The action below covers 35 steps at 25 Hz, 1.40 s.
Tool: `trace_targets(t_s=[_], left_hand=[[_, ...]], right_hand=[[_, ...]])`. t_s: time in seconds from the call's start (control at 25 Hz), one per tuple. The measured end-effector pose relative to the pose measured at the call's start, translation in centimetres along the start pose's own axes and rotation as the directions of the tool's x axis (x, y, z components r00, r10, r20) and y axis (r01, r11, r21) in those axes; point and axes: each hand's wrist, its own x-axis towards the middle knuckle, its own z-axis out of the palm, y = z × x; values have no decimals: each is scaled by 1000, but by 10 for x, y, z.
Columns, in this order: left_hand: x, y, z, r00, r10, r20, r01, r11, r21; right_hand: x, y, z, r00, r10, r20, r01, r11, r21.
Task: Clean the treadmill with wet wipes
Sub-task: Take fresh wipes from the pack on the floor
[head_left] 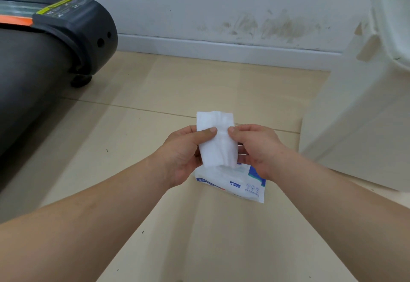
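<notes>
Both arms reach forward, left hand and right hand pinching a folded wipe by thumbs above the wipe pack marked "80", treadmill at left on the floor.

Both bare forearms reach in from 7 and 5 o'clock, converging at centre. The left hand and right hand pinch one wet wipe, thumbs nearly touching.
</notes>
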Motion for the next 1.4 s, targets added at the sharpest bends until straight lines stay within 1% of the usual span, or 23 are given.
trace_targets(t_s=[0.04,0.08,0.12,0.16,0.24,0.28,0.4,0.52,0.64,0.72,0.8,0.88,0.96,1.04,1.2,1.32,1.4], left_hand=[[1,0,-1,1000,-5,-10,5,1000,-2],[1,0,-1,1000,-7,-27,7,1000,5],[2,0,-2,999,-9,-40,10,1000,18],[3,-1,-3,999,-13,-40,14,999,34],[4,0,-4,999,-32,-11,32,999,39],[5,0,-4,999,-44,-4,44,999,15],[6,2,-6,998,-68,-1,67,996,-66],[7,1,-6,997,-81,7,81,993,-80],[9,0,-5,997,-67,-25,65,995,-75],[9,0,-4,999,-48,-11,47,996,-69],[8,0,-2,999,-44,19,45,999,-19],[9,-1,1,999,-48,-20,48,999,11],[10,-2,2,996,-51,-74,50,999,-20],[10,-1,1,996,-54,-65,49,996,-79],[8,-2,3,998,-59,6,60,995,-81],[8,-3,7,998,-55,31,56,997,-59],[7,-3,7,996,-56,63,59,997,-41]], right_hand=[[1,0,1,997,-55,-62,50,995,-91],[0,-1,2,990,-103,-94,87,984,-157],[-1,-3,4,990,-119,-69,106,979,-174],[-3,-5,7,995,-97,10,98,985,-145],[-7,-6,13,985,-11,174,20,999,-51],[-7,-6,15,978,16,209,-13,1000,-17],[-5,-4,15,974,49,221,-60,997,43],[-5,-1,11,983,51,175,-58,998,32],[-4,-1,8,997,37,62,-40,998,55],[3,-1,8,996,82,-21,-79,991,109],[7,-1,8,988,146,-48,-137,979,151],[10,0,8,982,177,-70,-160,967,198],[8,-4,9,978,187,-95,-163,961,222],[7,-6,8,976,198,-94,-175,962,208],[3,-7,9,976,214,-40,-201,957,210],[-1,-8,7,966,224,131,-248,944,217],[2,-6,7,943,256,214,-293,942,163]])
